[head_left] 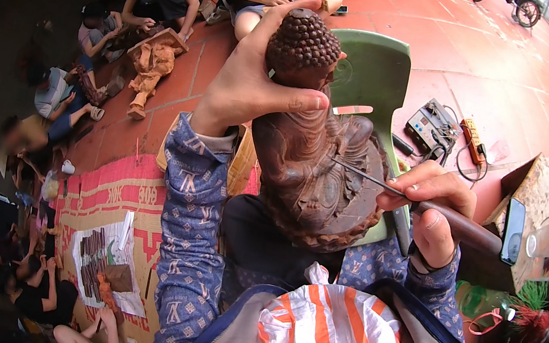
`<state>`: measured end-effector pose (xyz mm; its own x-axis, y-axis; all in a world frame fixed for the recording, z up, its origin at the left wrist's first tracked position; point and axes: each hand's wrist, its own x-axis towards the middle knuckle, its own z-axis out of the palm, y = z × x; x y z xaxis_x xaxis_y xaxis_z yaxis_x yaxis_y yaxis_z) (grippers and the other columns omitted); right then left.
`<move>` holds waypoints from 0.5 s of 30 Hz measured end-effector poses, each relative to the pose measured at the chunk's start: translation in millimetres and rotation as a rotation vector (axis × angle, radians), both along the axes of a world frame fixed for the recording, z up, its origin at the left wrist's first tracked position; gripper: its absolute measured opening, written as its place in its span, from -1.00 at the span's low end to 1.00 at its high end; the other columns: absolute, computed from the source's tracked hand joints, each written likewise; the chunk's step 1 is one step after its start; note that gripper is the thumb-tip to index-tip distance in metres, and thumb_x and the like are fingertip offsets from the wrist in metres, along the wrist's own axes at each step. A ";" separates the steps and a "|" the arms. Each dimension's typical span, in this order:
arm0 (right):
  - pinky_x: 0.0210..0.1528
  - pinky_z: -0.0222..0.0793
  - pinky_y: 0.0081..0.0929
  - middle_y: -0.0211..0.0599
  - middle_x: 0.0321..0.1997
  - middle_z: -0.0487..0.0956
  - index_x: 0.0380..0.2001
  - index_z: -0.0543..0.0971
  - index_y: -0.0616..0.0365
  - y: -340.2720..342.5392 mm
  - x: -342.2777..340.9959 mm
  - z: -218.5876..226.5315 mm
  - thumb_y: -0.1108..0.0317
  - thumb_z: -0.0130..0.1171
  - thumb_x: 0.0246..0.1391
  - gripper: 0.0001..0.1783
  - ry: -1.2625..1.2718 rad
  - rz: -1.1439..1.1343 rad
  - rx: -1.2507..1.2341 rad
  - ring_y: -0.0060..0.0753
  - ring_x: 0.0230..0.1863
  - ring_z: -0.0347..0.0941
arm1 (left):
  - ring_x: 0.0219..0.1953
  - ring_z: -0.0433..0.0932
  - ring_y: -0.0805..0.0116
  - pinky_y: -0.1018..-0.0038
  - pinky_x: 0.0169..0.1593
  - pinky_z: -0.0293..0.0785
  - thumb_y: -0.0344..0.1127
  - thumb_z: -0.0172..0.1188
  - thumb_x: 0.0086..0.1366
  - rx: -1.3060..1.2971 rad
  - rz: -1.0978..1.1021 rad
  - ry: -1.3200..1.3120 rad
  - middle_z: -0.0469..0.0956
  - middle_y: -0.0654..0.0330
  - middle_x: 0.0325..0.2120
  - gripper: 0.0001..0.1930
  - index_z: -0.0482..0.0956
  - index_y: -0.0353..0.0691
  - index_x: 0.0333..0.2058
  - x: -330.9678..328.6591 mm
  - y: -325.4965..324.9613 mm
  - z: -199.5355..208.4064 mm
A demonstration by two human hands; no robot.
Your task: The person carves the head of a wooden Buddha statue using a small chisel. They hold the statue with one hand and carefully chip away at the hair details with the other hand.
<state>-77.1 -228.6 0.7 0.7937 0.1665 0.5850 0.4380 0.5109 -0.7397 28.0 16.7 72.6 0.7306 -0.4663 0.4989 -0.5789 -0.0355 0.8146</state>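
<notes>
A dark brown carved wooden Buddha statue (296, 146) leans in my lap, its round base low and its curled-hair head up. My left hand (242, 80) is closed around the head and neck, thumb across the shoulder. Between thumb and fingers, my right hand (435, 197) grips a carving tool (470, 231) with a thick dark handle and a thin metal shaft. The shaft points left, and its tip meets the carved folds at the statue's lap. The statue hides part of a green plastic chair (374, 65) behind it.
To the right are a control box (432, 127), an orange power strip (473, 142) with cables and a wooden block with a phone (513, 231) against it. Several people sit on the left, near an orange-brown wood carving (153, 70) and a mat (114, 189) bearing tools.
</notes>
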 end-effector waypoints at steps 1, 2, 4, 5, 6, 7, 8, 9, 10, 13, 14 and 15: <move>-0.17 0.56 -0.34 0.15 -0.23 0.52 -0.30 0.52 0.44 -0.8 -0.9 -0.7 0.33 0.14 0.03 -0.70 0.008 -0.005 0.009 -0.08 -0.25 0.59 | -0.14 0.56 0.33 0.48 -0.04 0.51 -0.52 0.47 -0.15 -0.019 -0.042 0.045 0.49 0.12 -0.14 -0.20 0.27 -0.32 0.12 4.3 1.0 -0.1; -0.17 0.56 -0.33 0.15 -0.24 0.52 -0.30 0.52 0.44 -2.4 -1.5 -3.1 0.34 0.14 0.03 -0.70 0.022 -0.019 0.017 -0.08 -0.25 0.59 | -0.18 0.57 0.35 0.48 -0.07 0.52 -0.54 0.46 -0.14 -0.040 -0.092 0.098 0.52 0.13 -0.19 -0.25 0.31 -0.34 0.08 9.1 -0.8 -2.9; -0.16 0.56 -0.32 0.15 -0.23 0.52 -0.30 0.52 0.44 -4.4 -1.0 -4.0 0.34 0.14 0.03 -0.70 0.031 -0.030 0.024 -0.07 -0.25 0.58 | -0.30 0.60 0.41 0.50 -0.16 0.55 -0.58 0.39 -0.12 -0.082 -0.063 0.099 0.57 0.19 -0.34 -0.41 0.40 -0.37 -0.04 8.5 -4.4 -7.6; -0.16 0.56 -0.31 0.15 -0.22 0.52 -0.29 0.51 0.44 -5.6 -0.8 -4.6 0.34 0.14 0.03 -0.70 0.029 -0.032 0.026 -0.07 -0.25 0.58 | -0.30 0.59 0.42 0.51 -0.16 0.55 -0.57 0.39 -0.11 -0.061 -0.035 0.083 0.56 0.19 -0.34 -0.42 0.40 -0.37 -0.04 7.4 -5.5 -7.8; -0.16 0.56 -0.30 0.15 -0.21 0.51 -0.29 0.51 0.44 -6.6 -0.5 -5.1 0.34 0.14 0.04 -0.70 0.027 -0.032 0.026 -0.07 -0.25 0.58 | -0.30 0.59 0.43 0.51 -0.16 0.54 -0.56 0.39 -0.11 -0.040 -0.007 0.067 0.56 0.19 -0.34 -0.42 0.40 -0.37 -0.04 6.7 -6.0 -7.9; -0.14 0.56 -0.30 0.15 -0.19 0.51 -0.27 0.49 0.44 -7.6 0.0 -6.2 0.36 0.13 0.04 -0.70 0.023 -0.033 0.031 -0.06 -0.23 0.58 | -0.30 0.59 0.43 0.51 -0.16 0.54 -0.55 0.39 -0.10 -0.019 0.022 0.049 0.56 0.19 -0.34 -0.42 0.40 -0.37 -0.03 5.9 -6.6 -7.9; -0.13 0.55 -0.29 0.16 -0.18 0.50 -0.25 0.47 0.43 -8.3 0.6 -7.3 0.38 0.12 0.04 -0.71 0.018 -0.031 0.038 -0.06 -0.21 0.57 | -0.30 0.59 0.43 0.51 -0.16 0.54 -0.55 0.38 -0.10 -0.026 0.031 0.044 0.56 0.20 -0.35 -0.43 0.40 -0.38 -0.04 4.7 -7.7 -6.8; -0.11 0.55 -0.28 0.16 -0.16 0.50 -0.23 0.45 0.43 -8.9 0.8 -8.0 0.40 0.12 0.04 -0.71 0.012 -0.030 0.044 -0.06 -0.18 0.57 | -0.31 0.59 0.44 0.51 -0.16 0.54 -0.55 0.38 -0.09 -0.033 0.040 0.039 0.56 0.20 -0.35 -0.43 0.41 -0.38 -0.04 3.6 -9.3 -5.8; -0.08 0.54 -0.28 0.18 -0.13 0.49 -0.22 0.43 0.42 -8.4 0.4 -7.6 0.42 0.13 0.03 -0.72 0.022 -0.033 0.062 -0.05 -0.15 0.56 | -0.31 0.59 0.44 0.51 -0.16 0.54 -0.54 0.38 -0.09 -0.040 0.048 0.034 0.56 0.20 -0.36 -0.44 0.41 -0.38 -0.04 2.3 -10.6 -5.0; -0.01 0.52 -0.26 0.22 -0.06 0.47 -0.18 0.38 0.38 -6.7 0.8 -7.2 0.50 0.16 0.01 -0.70 0.027 -0.042 0.088 -0.05 -0.07 0.54 | -0.32 0.58 0.45 0.52 -0.16 0.53 -0.54 0.38 -0.10 -0.058 0.086 0.082 0.56 0.21 -0.36 -0.43 0.42 -0.39 -0.04 -4.6 -10.8 -3.0; 0.00 0.51 -0.26 0.23 -0.05 0.47 -0.18 0.38 0.36 -7.9 2.3 -7.4 0.52 0.17 0.00 -0.69 0.014 -0.048 0.070 -0.04 -0.05 0.53 | -0.31 0.57 0.45 0.53 -0.16 0.51 -0.53 0.39 -0.10 -0.052 0.119 0.074 0.56 0.21 -0.36 -0.44 0.43 -0.38 -0.06 -8.4 -12.3 -1.4; 0.02 0.50 -0.26 0.25 -0.03 0.46 -0.17 0.37 0.35 -9.2 4.3 -7.8 0.54 0.18 -0.01 -0.68 0.001 -0.053 0.052 -0.04 -0.03 0.52 | -0.31 0.57 0.46 0.54 -0.15 0.50 -0.52 0.39 -0.10 -0.045 0.154 0.065 0.55 0.22 -0.35 -0.46 0.43 -0.37 -0.08 -13.5 -14.1 1.4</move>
<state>-72.8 -237.7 -7.1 0.8012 0.0934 0.5911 0.4648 0.5250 -0.7129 14.5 2.6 74.0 0.8230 -0.3243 0.4663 -0.5156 -0.0821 0.8529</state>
